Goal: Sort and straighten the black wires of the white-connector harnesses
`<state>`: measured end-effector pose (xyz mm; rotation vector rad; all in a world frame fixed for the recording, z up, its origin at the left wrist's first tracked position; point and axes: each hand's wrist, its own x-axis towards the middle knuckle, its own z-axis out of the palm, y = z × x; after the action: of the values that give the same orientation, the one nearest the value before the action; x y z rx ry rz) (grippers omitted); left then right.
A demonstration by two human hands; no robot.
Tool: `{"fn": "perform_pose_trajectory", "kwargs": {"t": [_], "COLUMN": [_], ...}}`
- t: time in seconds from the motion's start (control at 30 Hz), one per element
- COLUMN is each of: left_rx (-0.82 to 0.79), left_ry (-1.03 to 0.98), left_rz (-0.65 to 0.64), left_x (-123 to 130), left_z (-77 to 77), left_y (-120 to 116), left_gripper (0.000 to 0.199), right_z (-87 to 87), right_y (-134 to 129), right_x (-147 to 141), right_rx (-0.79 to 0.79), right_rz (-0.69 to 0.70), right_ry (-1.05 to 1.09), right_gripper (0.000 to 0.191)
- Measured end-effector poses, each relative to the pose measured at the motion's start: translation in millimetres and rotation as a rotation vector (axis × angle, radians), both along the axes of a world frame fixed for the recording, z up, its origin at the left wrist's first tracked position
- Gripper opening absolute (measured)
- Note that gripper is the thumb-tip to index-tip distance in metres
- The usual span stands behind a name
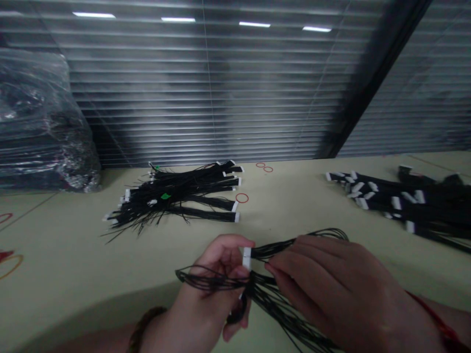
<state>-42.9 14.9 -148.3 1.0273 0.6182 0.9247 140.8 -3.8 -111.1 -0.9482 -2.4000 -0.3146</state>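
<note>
Near the front of the table my left hand (pixel 209 289) is closed around a white connector (pixel 247 259) with many thin black wires. Some of the wires loop back to the left over my left thumb, while a thick bundle (pixel 283 309) of them runs down to the right. My right hand (pixel 342 289) is closed at the wires just right of the connector, thumb and forefinger pinched together. What exactly lies between those fingertips is partly hidden. A dark piece shows under my left fingers, its kind unclear.
A pile of black wire harnesses (pixel 184 189) with white connectors lies behind my hands to the left. More harnesses (pixel 405 198) lie at the right. A clear plastic bag (pixel 44 122) stands at the far left. Window blinds (pixel 221 98) rise behind the table. Several rubber bands lie about.
</note>
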Motion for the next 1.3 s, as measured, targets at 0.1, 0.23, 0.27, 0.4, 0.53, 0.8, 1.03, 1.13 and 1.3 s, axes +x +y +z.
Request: {"fn": "perform_pose_trajectory", "kwargs": {"t": [0.1, 0.23, 0.27, 0.4, 0.53, 0.8, 1.03, 1.13, 1.3], "left_rx": [-0.010, -0.018, -0.016, 0.000, -0.003, 0.058, 0.061, 0.046, 0.031], "left_ry": [-0.006, 0.001, 0.011, 0.073, 0.114, 0.149, 0.153, 0.154, 0.154], "left_rz": [0.009, 0.007, 0.005, 0.005, 0.065, 0.090, 0.116, 0.107, 0.113], "left_x": [0.1, 0.7, 1.0, 2.6, 2.6, -1.1, -0.8, 0.2, 0.9], "left_z": [1.1, 1.5, 1.4, 0.6, -1.8, -4.9, -2.2, -1.7, -2.4], "left_y": [0.0, -0.7, -0.9, -0.7, 1.1, -0.2, 0.7, 0.3, -0.3], "left_gripper": [0.018, 0.017, 0.016, 0.014, 0.016, 0.015, 0.017, 0.017, 0.016], "right_z": [2.8, 3.0, 1.9, -0.9, 9.4, -4.1, -2.6, 3.0, 0.9], "right_y": [-1.7, -3.2, -3.1, 1.0, 2.6, -21.8, -19.3, -17.3, -14.0], "right_x": [-1.4, -5.9, -7.0, -8.9, -7.2, -0.2, -3.8, -10.6, -19.0], "right_rx": [-0.019, -0.065, -0.083, -0.152, -0.051, -0.290, -0.273, -0.323, -0.354], "right_rz": [-0.004, 0.000, -0.005, 0.034, -0.036, -0.123, -0.101, -0.140, -0.163], "right_ry": [0.002, 0.062, 0.071, 0.035, 0.045, -0.141, -0.138, -0.016, 0.016], "right_gripper": [0.023, 0.024, 0.025, 0.025, 0.013, 0.028, 0.020, 0.016, 0.019]}}
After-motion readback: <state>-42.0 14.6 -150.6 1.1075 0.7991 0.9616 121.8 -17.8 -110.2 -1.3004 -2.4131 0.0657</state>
